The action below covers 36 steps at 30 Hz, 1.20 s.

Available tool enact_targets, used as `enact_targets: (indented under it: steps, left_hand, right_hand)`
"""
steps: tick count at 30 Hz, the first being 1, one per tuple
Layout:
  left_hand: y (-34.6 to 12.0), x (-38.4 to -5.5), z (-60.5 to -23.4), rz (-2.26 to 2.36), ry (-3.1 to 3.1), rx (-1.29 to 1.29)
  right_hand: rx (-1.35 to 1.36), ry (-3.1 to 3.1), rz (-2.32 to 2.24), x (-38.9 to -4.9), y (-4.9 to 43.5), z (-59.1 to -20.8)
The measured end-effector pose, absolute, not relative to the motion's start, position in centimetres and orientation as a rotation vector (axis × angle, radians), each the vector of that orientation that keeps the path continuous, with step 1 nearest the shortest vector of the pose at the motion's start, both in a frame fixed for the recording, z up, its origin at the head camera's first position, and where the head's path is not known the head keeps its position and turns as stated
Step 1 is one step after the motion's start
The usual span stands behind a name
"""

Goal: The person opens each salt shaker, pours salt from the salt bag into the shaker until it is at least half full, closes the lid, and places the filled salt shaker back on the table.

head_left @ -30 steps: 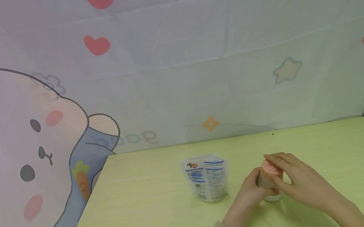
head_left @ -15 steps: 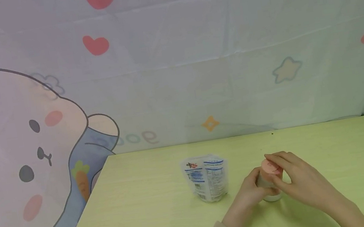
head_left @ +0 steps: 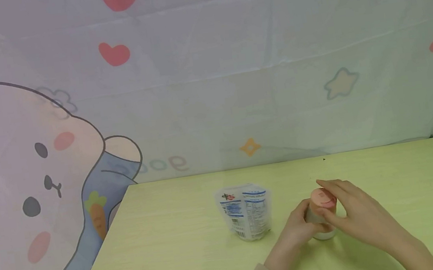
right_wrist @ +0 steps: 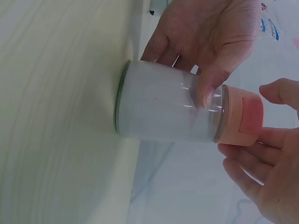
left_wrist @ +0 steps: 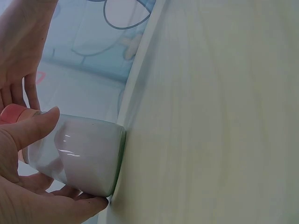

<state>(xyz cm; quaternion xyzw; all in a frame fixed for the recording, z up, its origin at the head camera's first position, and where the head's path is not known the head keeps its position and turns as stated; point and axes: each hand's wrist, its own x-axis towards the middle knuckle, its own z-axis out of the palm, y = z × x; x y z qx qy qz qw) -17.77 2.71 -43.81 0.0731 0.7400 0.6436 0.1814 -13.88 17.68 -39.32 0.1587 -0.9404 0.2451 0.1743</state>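
A clear jar (right_wrist: 154, 102) filled with something white stands upright on the table, topped by a peach-pink lid (head_left: 322, 197) with a darker pink part. My left hand (head_left: 298, 227) grips the jar's body from the left; its thumb (left_wrist: 44, 123) lies along the glass. Around the lid is my right hand (head_left: 356, 210), loosely spread. In the right wrist view its thumb (right_wrist: 282, 91) sits at the lid's top edge, hardly touching, with the other fingers (right_wrist: 245, 163) beside and behind the lid. Whether those fingertips press on it is hard to see.
Left of the hands, a translucent pouch (head_left: 246, 211) with blue and red print stands on the pale yellow-green table (head_left: 166, 252). Behind the table hangs a cloth backdrop (head_left: 209, 80) with cartoon prints.
The right hand has turned slightly on the lid: its index finger has shifted right and away, its thumb a little left, so more of the lid's top shows. Jar, left hand and pouch stay put.
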Motion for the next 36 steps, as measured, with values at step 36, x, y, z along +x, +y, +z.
enact_targets:
  steps: [36]
  left_hand:
    - [2.61, -17.65, -43.67, 1.839, 2.052, 0.192]
  right_hand:
    - [0.543, -2.573, 0.648, -14.13, 17.6, -39.52]
